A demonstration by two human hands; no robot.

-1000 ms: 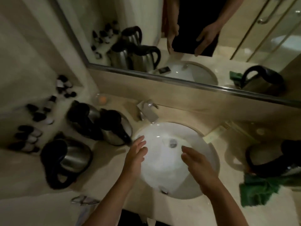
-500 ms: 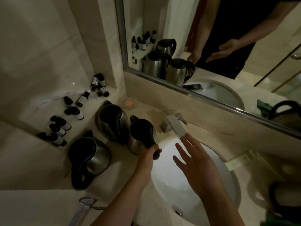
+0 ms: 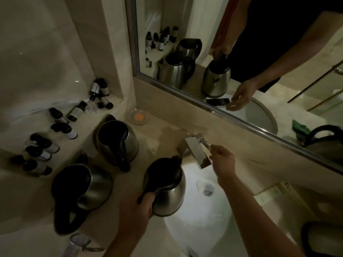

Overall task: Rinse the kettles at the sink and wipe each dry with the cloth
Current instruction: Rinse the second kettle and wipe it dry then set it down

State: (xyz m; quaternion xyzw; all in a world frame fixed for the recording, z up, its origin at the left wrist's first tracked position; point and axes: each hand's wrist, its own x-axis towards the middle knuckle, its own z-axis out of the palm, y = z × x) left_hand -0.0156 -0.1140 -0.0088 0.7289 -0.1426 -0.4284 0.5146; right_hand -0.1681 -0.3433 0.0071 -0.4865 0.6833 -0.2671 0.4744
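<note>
- Left hand (image 3: 136, 210) has its grip curled tight round the black handle of a steel kettle (image 3: 167, 188); half a second ago it had only just closed on that handle while the kettle stood on the counter beside its neighbour.
- That kettle now hangs at the left rim of the sink (image 3: 213, 219), partly over the basin, its spout pointing toward the faucet (image 3: 197, 153), lid closed.
- Right hand (image 3: 222, 162), which hovered open over the basin a moment ago, has reached the faucet lever (image 3: 206, 144); its fingertips pinch or touch the lever's end, and I cannot tell which.
- No water shows under the faucet yet, so rinsing appears about to begin; this looks like the first kettle of the left group.
- Two more kettles wait on the counter's left side: one upright (image 3: 117, 141) near the back, one (image 3: 81, 190) toward the front edge.
- Small dark bottles (image 3: 42, 147) crowd the ledge at the left.
- Green cloth shows only in the mirror (image 3: 299, 127), toward the counter's right end.
</note>
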